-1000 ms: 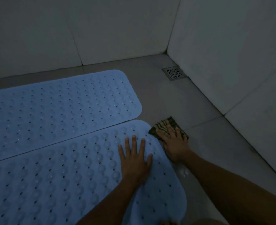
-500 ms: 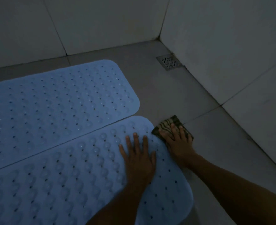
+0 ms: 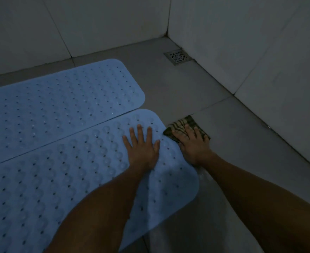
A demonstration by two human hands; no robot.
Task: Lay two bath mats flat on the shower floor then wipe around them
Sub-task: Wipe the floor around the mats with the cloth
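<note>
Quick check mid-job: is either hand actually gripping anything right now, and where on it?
Neither grips. The right hand presses flat on the striped cloth, covering its near part, against the floor. The left hand lies spread on the near mat.

My right hand (image 3: 193, 145) has drawn the striped cloth (image 3: 182, 126) a short way back toward me along the rounded end of the near mat (image 3: 59, 179). A second ago the cloth lay across the end of the floor's grout line (image 3: 214, 105); now only its far corner touches that line. The cloth's left tip sits a little lower down the mat's edge than it did. My head has come forward and to the right over the work, so both forearms fill more of the picture. The drain (image 3: 177, 56) stands further right in the frame than half a second ago.
</note>
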